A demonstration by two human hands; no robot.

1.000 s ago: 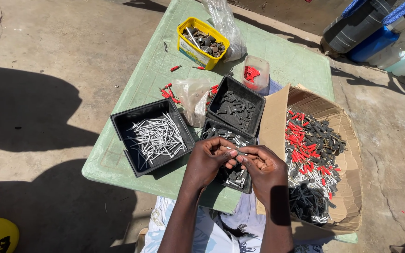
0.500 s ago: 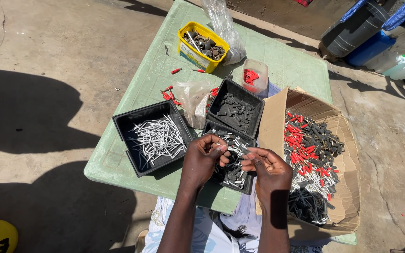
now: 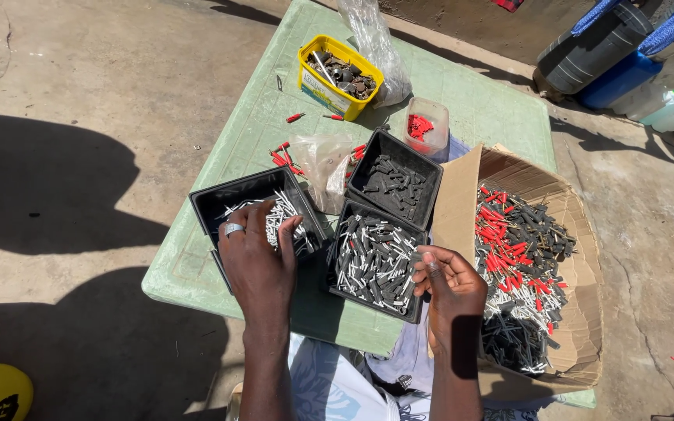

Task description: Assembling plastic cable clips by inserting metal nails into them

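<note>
Nearest the camera are the two hands of the person. The left hand (image 3: 257, 257) lies palm down in the left black tray (image 3: 211, 204), its fingers spread a little over the white pins (image 3: 282, 218); whether it grips any I cannot tell, because the palm covers them. The right hand (image 3: 450, 282) is at the near right corner of the middle black tray (image 3: 335, 269), fingers curled together (something small may be pinched there, but it is too small to make out).

There are three black trays on the green bench (image 3: 196, 265): the left one with white pins, the middle one with grey and white pieces (image 3: 372, 261), and a far black tray (image 3: 431, 168) with dark pieces. To the right stands one cardboard box (image 3: 462, 195) holding red, black and white pieces; its near part is in shadow.

Farther away are one small clear tub (image 3: 431, 121) with red pieces, one crumpled clear bag (image 3: 321, 160), a few loose red pieces (image 3: 281, 156), and one yellow tub (image 3: 317, 82) of dark metal parts. At the far right, the blue and dark containers (image 3: 610, 54) are cut off by the edge.
</note>
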